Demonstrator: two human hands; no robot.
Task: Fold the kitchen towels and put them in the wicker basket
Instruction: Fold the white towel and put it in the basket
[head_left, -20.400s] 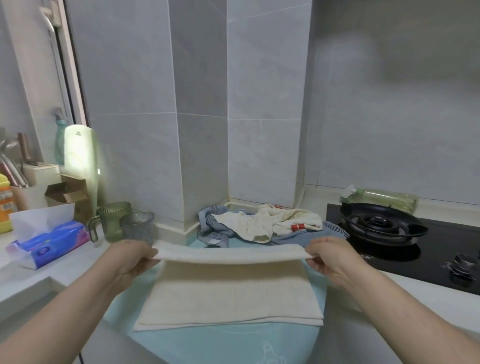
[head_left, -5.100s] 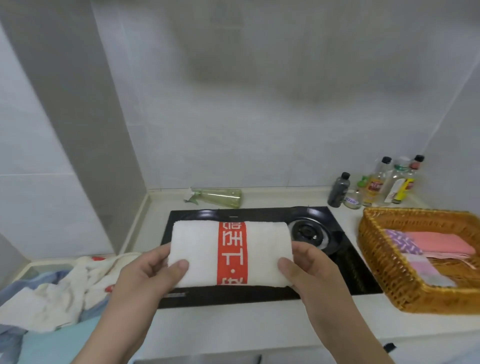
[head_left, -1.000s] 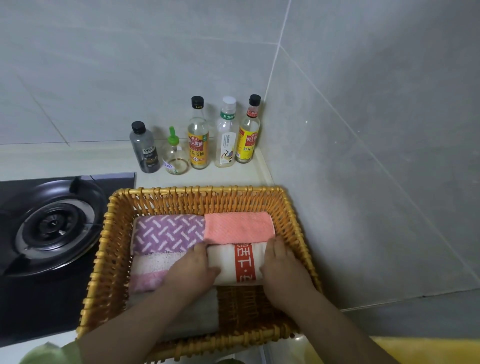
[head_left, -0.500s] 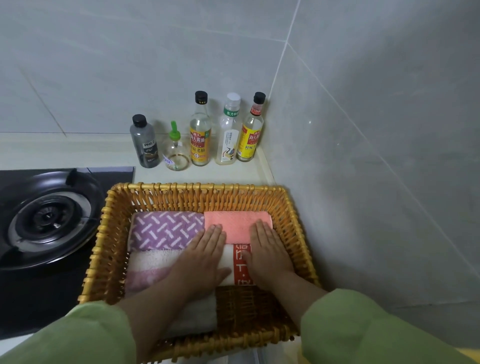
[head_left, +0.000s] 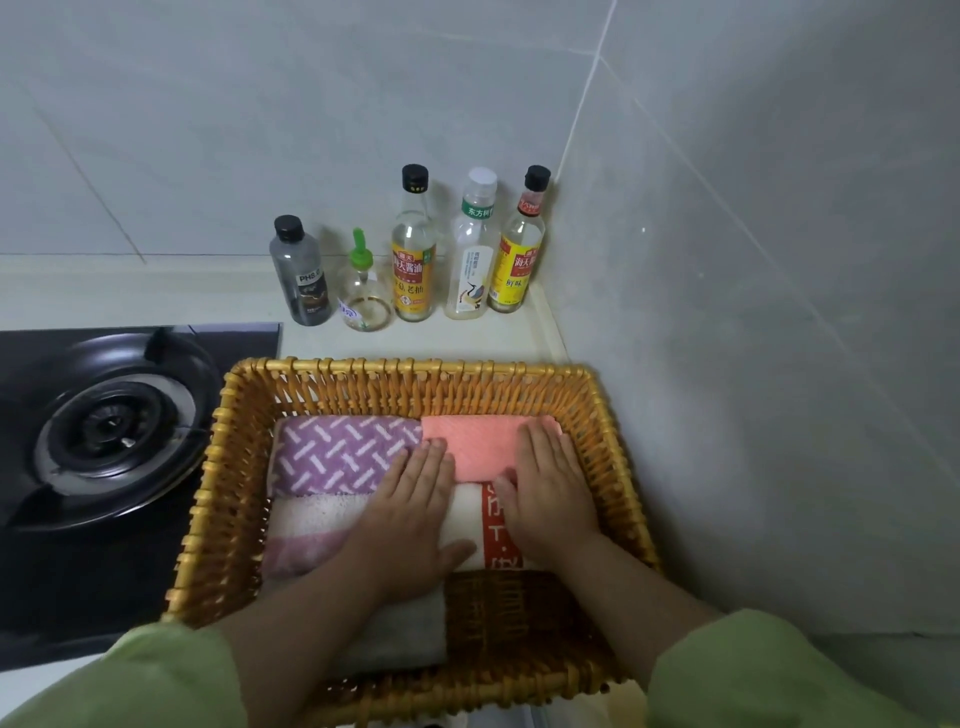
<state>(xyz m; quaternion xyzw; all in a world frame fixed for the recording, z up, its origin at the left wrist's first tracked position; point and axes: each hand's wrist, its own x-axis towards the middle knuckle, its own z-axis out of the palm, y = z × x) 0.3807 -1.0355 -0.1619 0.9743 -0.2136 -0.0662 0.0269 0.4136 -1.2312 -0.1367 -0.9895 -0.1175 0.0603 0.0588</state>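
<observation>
The left grip (head_left: 415, 514) and right grip (head_left: 545, 488) are lying flat, fingers straight and apart from any hold, pressing down on the white towel with the red band (head_left: 470, 514). It is sitting inside the wicker basket (head_left: 415, 366), right of middle, touching the pink towel (head_left: 478, 441) behind it. The purple towel (head_left: 337, 457) is lying back left. The basket is standing at the table's (head_left: 156, 291) right end, with the stove (head_left: 104, 431) just beside it.

red-banded towel (head_left: 470, 512): carried over the stove (head_left: 109, 431) five seconds ago, now laid in the wicker basket (head_left: 405, 370)
left hand (head_left: 415, 514): grip on the towel end released, palm laid flat
right hand (head_left: 545, 493): grip released, palm laid flat, moved slightly apart from the left
</observation>
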